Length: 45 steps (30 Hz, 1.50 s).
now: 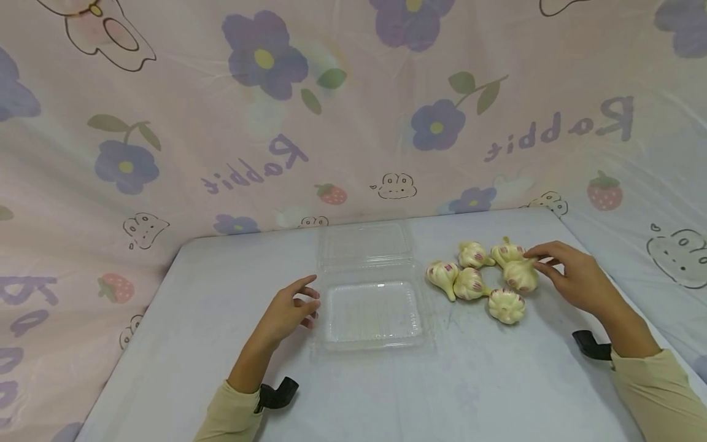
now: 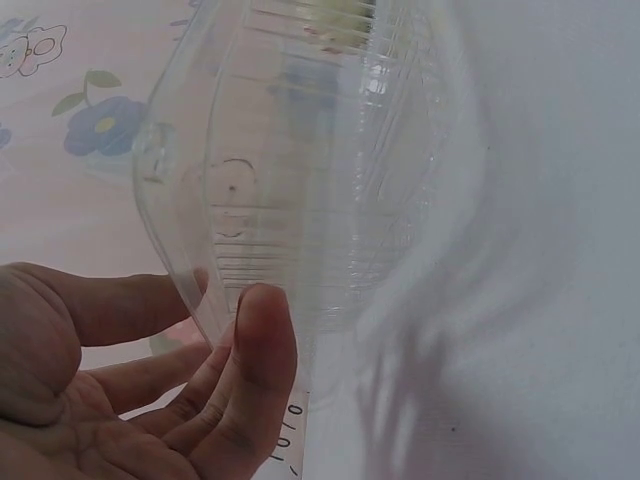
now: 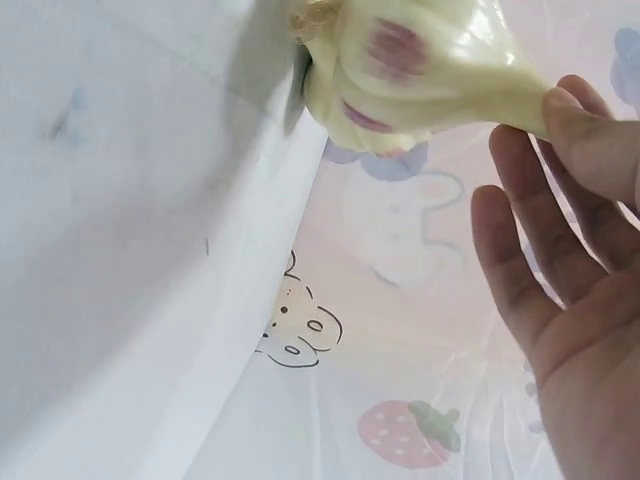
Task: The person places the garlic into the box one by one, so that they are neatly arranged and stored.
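My right hand (image 1: 577, 279) pinches the stem of a garlic bulb (image 1: 521, 276) between thumb and fingertips. In the right wrist view that bulb (image 3: 410, 70), cream with purple streaks, hangs from the fingertips (image 3: 575, 110). Several more garlic bulbs (image 1: 469, 284) lie grouped to its left, and one bulb (image 1: 506, 306) sits just in front of it. A clear plastic clamshell box (image 1: 375, 348) lies with its lid folded back. My left hand (image 1: 289, 309) is at the box's left edge, fingers loosely bent and apart. In the left wrist view, its thumb overlaps the box's corner (image 2: 225, 300).
A white-covered table (image 1: 221, 294) carries everything. Behind it hangs a pink sheet (image 1: 353, 123) printed with flowers and rabbits, which also runs down both sides. The box lid (image 1: 364, 242) lies toward the table's back edge. Black mounts (image 1: 278, 393) sit at both wrists.
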Motion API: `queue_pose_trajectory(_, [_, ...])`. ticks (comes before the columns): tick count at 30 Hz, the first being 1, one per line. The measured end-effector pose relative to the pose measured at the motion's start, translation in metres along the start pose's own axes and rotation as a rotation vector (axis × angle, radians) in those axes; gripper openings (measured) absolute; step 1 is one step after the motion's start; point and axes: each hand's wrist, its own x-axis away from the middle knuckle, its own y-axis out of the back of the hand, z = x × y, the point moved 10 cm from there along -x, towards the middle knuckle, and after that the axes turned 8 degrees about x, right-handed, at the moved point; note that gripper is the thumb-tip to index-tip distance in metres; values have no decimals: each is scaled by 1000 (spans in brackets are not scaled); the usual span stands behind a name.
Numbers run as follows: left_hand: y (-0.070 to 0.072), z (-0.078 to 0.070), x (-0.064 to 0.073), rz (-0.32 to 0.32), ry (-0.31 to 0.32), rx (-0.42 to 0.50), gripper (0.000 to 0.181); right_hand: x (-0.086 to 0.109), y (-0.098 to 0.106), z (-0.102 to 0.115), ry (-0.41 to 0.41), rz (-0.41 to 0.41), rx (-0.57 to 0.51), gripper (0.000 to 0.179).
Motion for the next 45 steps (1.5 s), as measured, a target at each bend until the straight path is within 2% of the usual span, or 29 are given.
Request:
queue_pose_trajectory(7, [0, 0, 0, -9, 0, -13, 61, 0, -11, 3, 10, 41, -3, 39])
queue_pose_trajectory(10, [0, 0, 1, -12, 3, -15, 61, 2, -15, 1, -22, 73, 2, 36])
queue_pose_trajectory(15, [0, 1, 1, -14, 12, -25, 61, 5, -26, -2, -76, 172, -51, 35])
queue_pose_trajectory(22, [0, 0, 1, -11, 18, -29, 62, 10, -37, -8, -141, 281, -117, 45])
queue_pose_trajectory(31, [-2, 1, 0, -6, 19, -28, 63, 17, -47, -18, -216, 378, -109, 55])
queue_pose_trajectory(38, [-1, 2, 0, -11, 21, -30, 62, 21, -52, -21, -203, 419, -124, 64])
queue_pose_trajectory(45, [-1, 0, 2, -7, 21, -33, 62, 21, -55, -17, -143, 402, -119, 68])
